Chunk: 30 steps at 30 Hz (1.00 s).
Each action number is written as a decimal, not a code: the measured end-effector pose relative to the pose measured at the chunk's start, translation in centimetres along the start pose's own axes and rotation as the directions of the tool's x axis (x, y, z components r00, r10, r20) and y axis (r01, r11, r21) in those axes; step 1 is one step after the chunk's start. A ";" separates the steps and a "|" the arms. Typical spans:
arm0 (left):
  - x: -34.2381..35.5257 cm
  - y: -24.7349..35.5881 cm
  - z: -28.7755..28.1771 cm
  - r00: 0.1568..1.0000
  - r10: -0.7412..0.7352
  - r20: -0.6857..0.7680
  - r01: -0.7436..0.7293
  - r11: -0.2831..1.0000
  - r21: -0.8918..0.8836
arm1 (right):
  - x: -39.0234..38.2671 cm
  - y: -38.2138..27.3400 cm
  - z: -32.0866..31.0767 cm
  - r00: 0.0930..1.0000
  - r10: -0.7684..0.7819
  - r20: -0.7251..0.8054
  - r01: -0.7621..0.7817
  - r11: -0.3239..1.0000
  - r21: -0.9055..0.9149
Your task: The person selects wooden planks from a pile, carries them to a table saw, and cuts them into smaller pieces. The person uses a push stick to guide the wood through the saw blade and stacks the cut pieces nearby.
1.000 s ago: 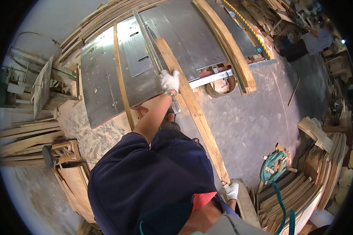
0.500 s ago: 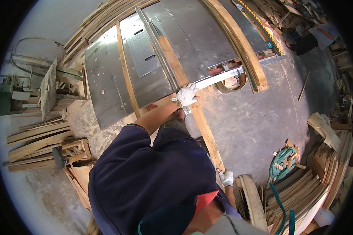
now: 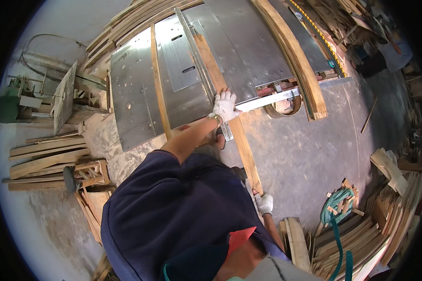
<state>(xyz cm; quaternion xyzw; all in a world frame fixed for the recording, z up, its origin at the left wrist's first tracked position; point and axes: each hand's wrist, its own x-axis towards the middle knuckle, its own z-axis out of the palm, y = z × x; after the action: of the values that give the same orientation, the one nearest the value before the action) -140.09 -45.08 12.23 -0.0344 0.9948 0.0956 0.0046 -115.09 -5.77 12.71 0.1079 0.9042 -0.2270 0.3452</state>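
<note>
A long, narrow wooden board (image 3: 246,157) lies along the straight metal fence (image 3: 197,56) of a steel-topped machine table (image 3: 234,51). Its near half sticks out past the table's edge, beside my body. My left hand (image 3: 226,107), in a white glove, rests on the board at that edge, fingers stretched forward and thumb out to the right. Low on the right, my right hand (image 3: 264,203), also gloved, is closed around the board's near end. The board's far end reaches the ribbed metal plate (image 3: 180,79) with two slots; no blade can be made out.
A thin wooden strip (image 3: 160,93) lies on the table's left part, and stacked boards (image 3: 295,56) overhang its right edge. A metal rail (image 3: 272,99) runs along the near edge. Timber piles (image 3: 51,159) flank me, with a green strap bundle (image 3: 336,206) at right. Another person (image 3: 391,56) is far right.
The board has slid forward along the fence, away from me. My right hand has moved forward with its near end, and my left hand sits slightly farther forward. The whole view has shifted a little.
</note>
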 end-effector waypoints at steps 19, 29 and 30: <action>0.1 1.3 -0.3 0.907 -0.326 0.268 0.255 0.930 0.266 | 8.4 -10.9 1.4 0.992 -0.100 0.071 0.088 0.984 0.153; 4.0 -2.2 -1.4 0.883 -0.360 0.302 0.288 0.922 0.257 | 10.3 -16.5 0.5 0.990 -0.132 0.044 0.126 0.985 0.119; 4.2 -2.6 -1.4 0.885 -0.370 0.281 0.306 0.919 0.248 | 10.5 -17.0 0.5 0.988 -0.150 0.033 0.146 0.983 0.112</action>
<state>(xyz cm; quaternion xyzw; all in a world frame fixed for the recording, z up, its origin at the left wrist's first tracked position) -144.05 -48.17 13.02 -0.1912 0.9635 -0.0012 0.1871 -128.50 -20.47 11.04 0.0546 0.8887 -0.3033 0.3396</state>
